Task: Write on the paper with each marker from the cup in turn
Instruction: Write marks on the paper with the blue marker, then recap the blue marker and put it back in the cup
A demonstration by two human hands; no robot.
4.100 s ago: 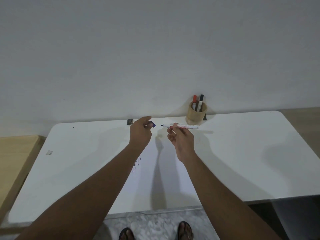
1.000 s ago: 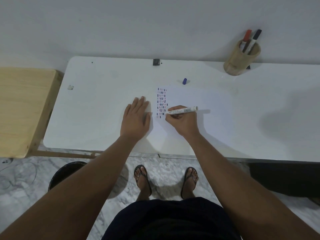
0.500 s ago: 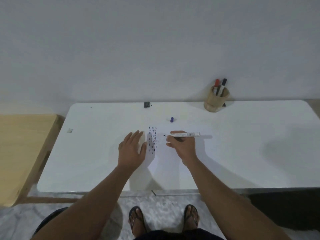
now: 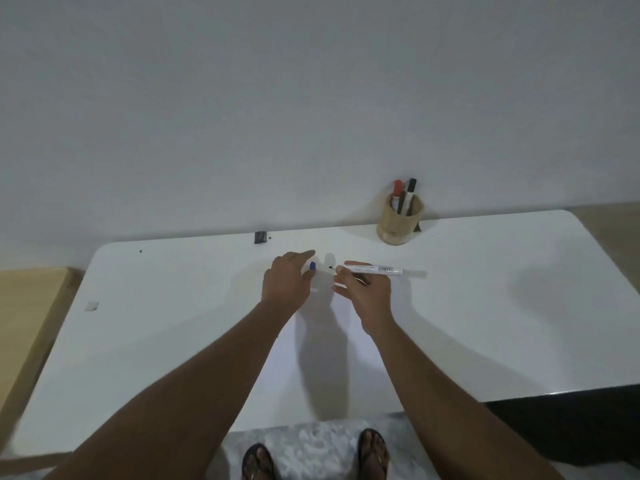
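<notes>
My right hand point(image 4: 367, 294) holds a white marker point(image 4: 375, 269) level above the table, its dark uncapped tip pointing left. My left hand point(image 4: 285, 280) is just left of that tip, with the small blue cap point(image 4: 312, 266) pinched at its fingertips. A short gap separates cap and tip. The white paper point(image 4: 322, 358) lies on the white table point(image 4: 485, 323) under and between my forearms; its written marks are hidden by my left arm. The wooden cup point(image 4: 398, 225) stands by the wall at the back right, holding a red-capped marker point(image 4: 397, 188) and a black-capped marker point(image 4: 411, 186).
A small black object point(image 4: 259, 237) lies at the table's back edge. A small pale scrap point(image 4: 91, 305) sits near the left edge. A wooden surface point(image 4: 27, 306) adjoins the table on the left. My sandalled feet point(image 4: 372, 452) stand on marble floor below.
My left hand left the paper and took the blue cap from the table. My right hand lifted the marker off the paper and moved it back toward the cap.
</notes>
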